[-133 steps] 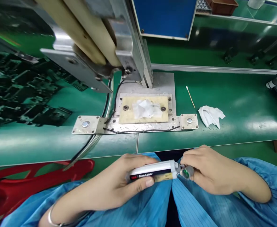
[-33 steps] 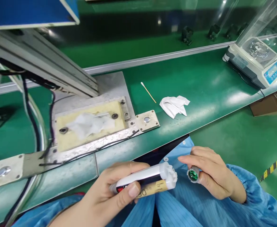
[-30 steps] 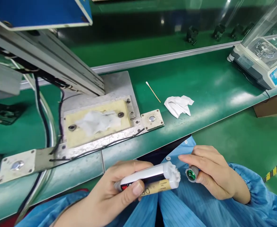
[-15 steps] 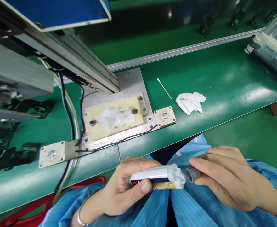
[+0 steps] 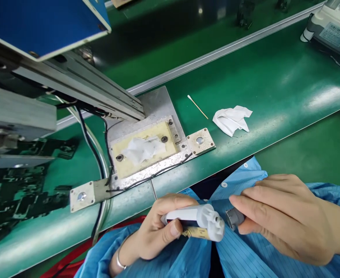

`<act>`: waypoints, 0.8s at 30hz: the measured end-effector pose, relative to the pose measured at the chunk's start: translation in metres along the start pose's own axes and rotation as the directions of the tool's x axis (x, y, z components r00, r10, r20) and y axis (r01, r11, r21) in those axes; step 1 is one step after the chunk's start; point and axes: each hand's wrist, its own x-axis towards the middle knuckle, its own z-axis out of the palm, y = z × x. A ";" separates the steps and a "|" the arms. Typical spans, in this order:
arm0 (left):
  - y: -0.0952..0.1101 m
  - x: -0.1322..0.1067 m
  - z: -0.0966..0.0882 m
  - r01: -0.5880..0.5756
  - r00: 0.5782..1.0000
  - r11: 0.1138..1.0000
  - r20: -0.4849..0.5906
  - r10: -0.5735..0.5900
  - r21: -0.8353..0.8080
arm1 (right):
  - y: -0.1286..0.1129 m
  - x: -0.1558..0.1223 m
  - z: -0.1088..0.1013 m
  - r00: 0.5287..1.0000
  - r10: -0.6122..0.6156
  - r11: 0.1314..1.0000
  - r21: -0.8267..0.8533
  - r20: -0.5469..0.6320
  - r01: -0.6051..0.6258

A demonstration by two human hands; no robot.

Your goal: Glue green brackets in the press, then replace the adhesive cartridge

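My left hand is wrapped round a white twin-barrel adhesive cartridge, held over my lap in a blue coat. Its open nozzle end points right and toward me. My right hand pinches a small grey cap between thumb and fingers, a short gap to the right of the cartridge's end. Both hands are below the front edge of the green bench.
On the bench lie a crumpled white wipe and a cotton swab. A metal fixture with a tan plate bearing another wipe stands under a press arm. Black parts lie left; a scale sits far right.
The grey cap came off the cartridge end and stays in my right hand, close to the nozzle. The view swung right, then back left; the cartridge now tilts its end toward me.
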 end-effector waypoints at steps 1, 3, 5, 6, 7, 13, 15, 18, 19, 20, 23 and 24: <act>-0.002 -0.001 0.000 0.020 1.000 0.999 0.007 -0.020 -0.028 | 0.000 0.000 0.000 1.000 0.006 1.000 0.010 0.002 -0.006; -0.006 -0.002 0.002 0.065 0.998 0.993 0.015 -0.063 -0.097 | 0.001 -0.001 0.001 1.000 0.013 1.000 0.022 0.002 -0.013; -0.010 -0.003 0.002 0.091 0.996 0.983 0.025 -0.088 -0.163 | 0.002 -0.001 0.000 1.000 0.013 1.000 0.022 0.004 -0.013; -0.011 -0.004 0.003 0.101 0.995 0.976 0.033 -0.097 -0.192 | 0.003 -0.002 0.000 1.000 0.004 1.000 0.023 0.004 -0.005; -0.011 -0.005 0.003 0.119 0.993 0.968 0.043 -0.112 -0.219 | 0.004 -0.004 0.000 1.000 -0.004 1.000 0.021 0.000 0.004; 0.001 -0.010 0.010 0.318 0.947 0.885 0.067 -0.314 -0.339 | 0.004 -0.006 -0.006 0.999 -0.028 0.998 -0.053 -0.031 0.027; 0.004 -0.011 0.014 0.355 0.929 0.853 0.040 -0.368 -0.382 | 0.001 0.000 -0.011 0.999 -0.037 0.996 -0.082 0.024 0.039; -0.001 -0.011 0.016 0.389 0.917 0.793 0.110 -0.384 -0.468 | -0.002 0.012 -0.019 0.984 -0.091 0.988 -0.109 0.156 0.108; -0.004 -0.011 0.016 0.395 0.916 0.778 0.151 -0.371 -0.489 | -0.002 0.016 -0.022 0.974 -0.118 0.984 -0.112 0.193 0.141; -0.008 -0.011 0.016 0.397 0.917 0.766 0.190 -0.350 -0.506 | -0.002 0.019 -0.024 0.966 -0.141 0.979 -0.115 0.218 0.169; -0.018 -0.011 0.015 0.386 0.922 0.747 0.243 -0.300 -0.541 | -0.002 0.022 -0.026 0.951 -0.187 0.964 -0.143 0.245 0.227; -0.021 -0.012 0.014 0.383 0.923 0.744 0.245 -0.295 -0.547 | -0.003 0.022 -0.025 0.950 -0.183 0.961 -0.157 0.252 0.227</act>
